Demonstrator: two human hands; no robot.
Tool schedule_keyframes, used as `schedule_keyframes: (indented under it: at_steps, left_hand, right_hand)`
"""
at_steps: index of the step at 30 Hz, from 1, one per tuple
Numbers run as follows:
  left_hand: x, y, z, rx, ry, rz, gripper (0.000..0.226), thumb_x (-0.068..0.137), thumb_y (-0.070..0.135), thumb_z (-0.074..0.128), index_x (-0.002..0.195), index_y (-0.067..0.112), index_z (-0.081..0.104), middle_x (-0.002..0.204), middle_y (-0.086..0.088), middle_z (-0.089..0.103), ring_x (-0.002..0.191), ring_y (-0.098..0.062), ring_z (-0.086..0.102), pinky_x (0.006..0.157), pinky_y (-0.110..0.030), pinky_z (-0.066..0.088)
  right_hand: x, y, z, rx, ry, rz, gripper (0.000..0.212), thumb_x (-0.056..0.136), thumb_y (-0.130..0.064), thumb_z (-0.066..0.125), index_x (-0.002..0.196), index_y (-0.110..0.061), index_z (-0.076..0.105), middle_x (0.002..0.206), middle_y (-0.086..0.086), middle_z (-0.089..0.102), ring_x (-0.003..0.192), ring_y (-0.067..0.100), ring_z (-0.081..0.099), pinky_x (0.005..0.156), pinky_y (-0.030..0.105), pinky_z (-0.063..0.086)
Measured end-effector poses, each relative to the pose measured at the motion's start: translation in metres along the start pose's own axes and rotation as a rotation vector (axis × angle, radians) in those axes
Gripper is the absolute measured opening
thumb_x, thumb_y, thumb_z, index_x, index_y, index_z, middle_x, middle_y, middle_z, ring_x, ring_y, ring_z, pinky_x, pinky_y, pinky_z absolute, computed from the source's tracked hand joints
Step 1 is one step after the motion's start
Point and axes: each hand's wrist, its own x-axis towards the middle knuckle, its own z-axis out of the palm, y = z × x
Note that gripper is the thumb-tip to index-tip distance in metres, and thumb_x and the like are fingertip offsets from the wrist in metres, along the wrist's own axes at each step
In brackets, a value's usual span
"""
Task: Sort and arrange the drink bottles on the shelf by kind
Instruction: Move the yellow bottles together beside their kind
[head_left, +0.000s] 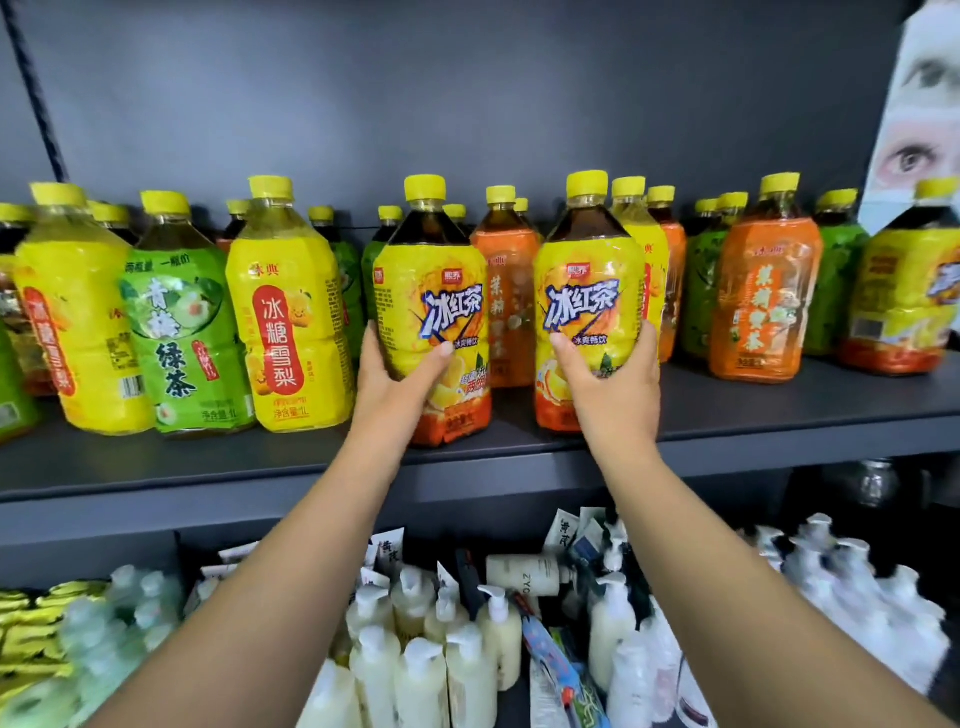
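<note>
Two iced-tea bottles stand at the front edge of the dark shelf (779, 415), side by side near the centre of the view. The left iced-tea bottle (434, 291) and the right iced-tea bottle (587, 280) each carry a yellow cap and a yellow-and-orange wrap. At the clear shoulders, both show dark brown liquid filling them to the neck.

The left hand (395, 374) grips the left bottle low on its nine o'clock side, thumb laid across the front of the label. The right hand (615, 387) grips the right bottle low on its three o'clock side, thumb likewise across the front. Whether the bases rest on the shelf or are just lifted cannot be told.

Both bottles are upright, long axis vertical, caps at twelve o'clock and labels facing the camera. An orange jasmine-tea bottle (506, 291) stands between and behind them.

At nine o'clock of the left bottle stands a yellow pear-drink bottle (288, 312), then a green-tea bottle (182, 322). At three o'clock of the right bottle, mixed orange, green and yellow bottles crowd the shelf. At six o'clock, on a lower shelf, pump bottles (467, 670) hold cream-coloured liquid.
</note>
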Motion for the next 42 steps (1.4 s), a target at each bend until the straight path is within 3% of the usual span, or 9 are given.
schedule_keyframes:
  at_steps: [8, 12, 15, 20, 24, 31, 34, 39, 42]
  left_hand:
    - [0.013, -0.002, 0.010, 0.098, -0.010, -0.026, 0.081, 0.072, 0.044, 0.070, 0.137, 0.020, 0.029, 0.120, 0.002, 0.052, 0.111, -0.020, 0.054, 0.095, -0.039, 0.046]
    - [0.004, -0.001, 0.009, 0.024, -0.102, 0.032, 0.069, 0.072, 0.045, 0.070, 0.129, 0.022, 0.038, 0.108, 0.006, 0.054, 0.093, -0.013, 0.057, 0.075, -0.024, 0.047]
    - [-0.008, 0.001, 0.014, -0.054, -0.075, 0.066, 0.070, 0.052, 0.056, 0.074, 0.111, 0.029, 0.047, 0.100, 0.009, 0.061, 0.089, -0.009, 0.061, 0.080, -0.029, 0.050]
    - [-0.026, 0.008, 0.049, -0.236, -0.070, 0.074, 0.048, 0.053, 0.049, 0.078, 0.091, 0.034, 0.052, 0.092, 0.017, 0.063, 0.088, -0.006, 0.064, 0.079, -0.031, 0.052]
    - [-0.036, 0.026, 0.107, -0.280, -0.166, 0.120, 0.049, 0.050, 0.052, 0.072, 0.093, 0.036, 0.055, 0.090, 0.018, 0.069, 0.089, -0.008, 0.067, 0.081, -0.032, 0.052]
    - [-0.086, 0.048, 0.254, -0.368, -0.230, 0.163, 0.047, 0.052, 0.054, 0.069, 0.093, 0.037, 0.054, 0.091, 0.021, 0.064, 0.077, 0.006, 0.065, 0.070, -0.017, 0.052]
    - [-0.100, 0.051, 0.316, -0.361, -0.202, 0.147, 0.056, 0.047, 0.063, 0.064, 0.095, 0.035, 0.056, 0.092, 0.021, 0.064, 0.088, -0.002, 0.065, 0.081, -0.027, 0.053]
    - [-0.109, 0.046, 0.392, -0.266, -0.196, 0.192, 0.070, 0.062, 0.057, 0.072, 0.120, 0.025, 0.052, 0.109, 0.010, 0.064, 0.093, 0.000, 0.061, 0.085, -0.024, 0.050]
    - [-0.110, 0.038, 0.426, -0.207, -0.190, 0.170, 0.072, 0.057, 0.062, 0.072, 0.116, 0.029, 0.047, 0.116, 0.007, 0.060, 0.107, -0.014, 0.058, 0.096, -0.033, 0.045]
  right_hand:
    - [0.018, 0.000, -0.007, 0.218, -0.265, 0.063, 0.073, 0.078, -0.045, 0.065, 0.139, -0.021, 0.035, 0.131, -0.002, 0.051, 0.119, 0.016, 0.049, 0.095, 0.029, 0.039]
    - [0.008, 0.000, -0.006, 0.086, -0.085, -0.009, 0.073, 0.073, -0.053, 0.065, 0.134, -0.021, 0.040, 0.128, -0.003, 0.055, 0.117, 0.019, 0.051, 0.100, 0.033, 0.040]
    - [-0.002, 0.000, -0.021, 0.117, 0.009, -0.030, 0.063, 0.073, -0.050, 0.068, 0.125, -0.020, 0.048, 0.115, -0.005, 0.061, 0.110, 0.017, 0.056, 0.093, 0.029, 0.043]
    - [0.000, 0.014, -0.070, 0.202, 0.095, -0.054, 0.043, 0.074, -0.045, 0.070, 0.107, -0.027, 0.049, 0.093, -0.024, 0.056, 0.094, 0.004, 0.054, 0.084, 0.020, 0.042]
    - [0.025, 0.026, -0.123, 0.304, 0.194, -0.011, 0.066, 0.062, -0.063, 0.069, 0.114, -0.025, 0.056, 0.108, -0.007, 0.064, 0.103, 0.016, 0.061, 0.095, 0.044, 0.048]
    - [0.091, 0.057, -0.262, 0.455, 0.265, -0.015, 0.041, 0.070, -0.055, 0.067, 0.096, -0.025, 0.060, 0.104, 0.000, 0.069, 0.096, 0.019, 0.067, 0.090, 0.045, 0.052]
    - [0.115, 0.082, -0.315, 0.367, 0.348, -0.027, 0.032, 0.076, -0.049, 0.067, 0.093, -0.024, 0.054, 0.096, -0.006, 0.064, 0.095, 0.017, 0.064, 0.092, 0.044, 0.050]
    - [0.150, 0.125, -0.377, 0.162, 0.396, -0.062, 0.069, 0.049, -0.070, 0.063, 0.103, -0.030, 0.048, 0.102, -0.005, 0.061, 0.098, 0.018, 0.061, 0.093, 0.046, 0.048]
    - [0.175, 0.146, -0.393, 0.177, 0.391, -0.075, 0.074, 0.048, -0.070, 0.062, 0.106, -0.027, 0.049, 0.105, -0.003, 0.061, 0.099, 0.018, 0.061, 0.092, 0.044, 0.049]
